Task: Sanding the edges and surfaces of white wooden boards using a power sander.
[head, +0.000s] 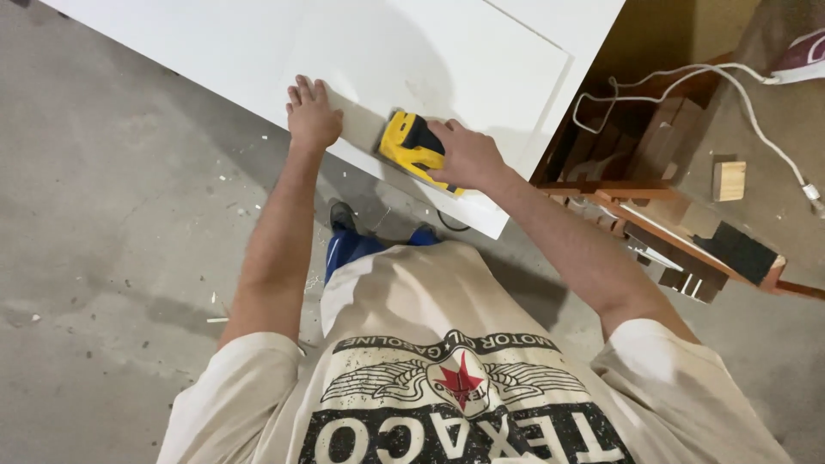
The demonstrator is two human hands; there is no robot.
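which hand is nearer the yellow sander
Right. The right hand grips the yellow sander from its right side; the left hand lies flat on the white panel, apart to the sander's left.

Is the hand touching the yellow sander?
Touching: the head view shows the right hand lying over the yellow sander, fingers wrapped on its black top.

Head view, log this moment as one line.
left hand: flat on white panel | right hand: gripping yellow sander on panel edge | floor: concrete

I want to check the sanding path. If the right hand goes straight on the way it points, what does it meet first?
The right hand points left along the white panel, pushing the yellow sander. First in line looks like the left hand, flat on the panel.
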